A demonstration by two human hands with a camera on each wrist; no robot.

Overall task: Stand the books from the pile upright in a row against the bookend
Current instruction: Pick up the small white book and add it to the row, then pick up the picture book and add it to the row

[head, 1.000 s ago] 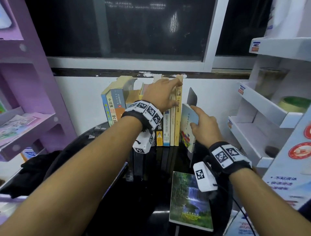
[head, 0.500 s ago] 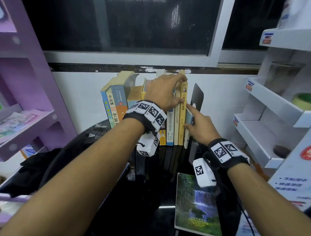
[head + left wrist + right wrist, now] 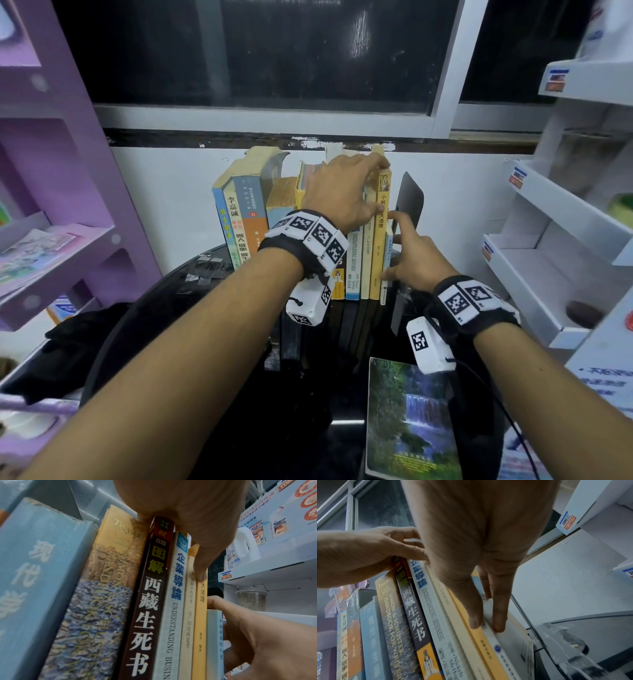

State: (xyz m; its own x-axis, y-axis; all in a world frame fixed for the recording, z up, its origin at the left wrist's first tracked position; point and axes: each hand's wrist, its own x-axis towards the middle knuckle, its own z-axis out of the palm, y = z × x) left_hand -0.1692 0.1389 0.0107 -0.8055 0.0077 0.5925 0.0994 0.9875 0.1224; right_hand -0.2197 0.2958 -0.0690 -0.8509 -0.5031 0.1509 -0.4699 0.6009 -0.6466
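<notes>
A row of upright books stands on the black round table. My left hand lies over the tops of the books, its thumb pressing the spine of the tall yellow book. A thin pale-blue book stands between the yellow book and the dark bookend. My right hand pushes on the thin book's spine with straight fingers, index finger up by the bookend. A book with a waterfall cover lies flat near the table's front.
A purple shelf unit stands at the left and a white display rack close at the right. The white wall is right behind the row. A black cloth or bag lies beside the table's left side.
The thin book, held tilted with its cover showing a second ago, now stands slotted between the yellow book and the bookend. The right hand went from gripping it to pushing its spine.
</notes>
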